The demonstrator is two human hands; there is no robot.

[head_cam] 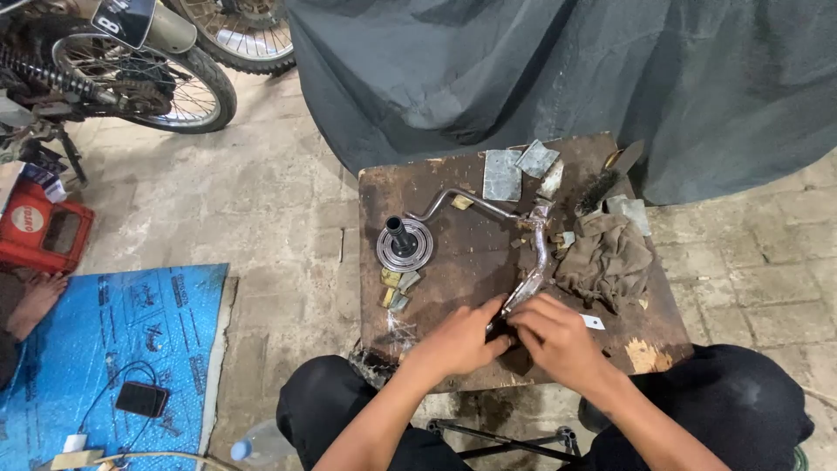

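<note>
The near end of the bent metal pipe (534,253) is pinched by both the left hand (459,342) and right hand (558,340) on the table (436,187); loose metal bits (397,288) could easily get knocked off.

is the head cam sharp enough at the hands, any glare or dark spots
Head view: left hand and right hand reasonably sharp; soft daylight, faint shine on the bent metal lever; dark cover swallows detail; edges bow slightly.

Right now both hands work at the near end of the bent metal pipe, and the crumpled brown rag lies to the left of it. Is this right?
Not quite: the head view shows the crumpled brown rag lying right of the bent metal pipe. Both hands, left and right, do work at its near end.
</note>
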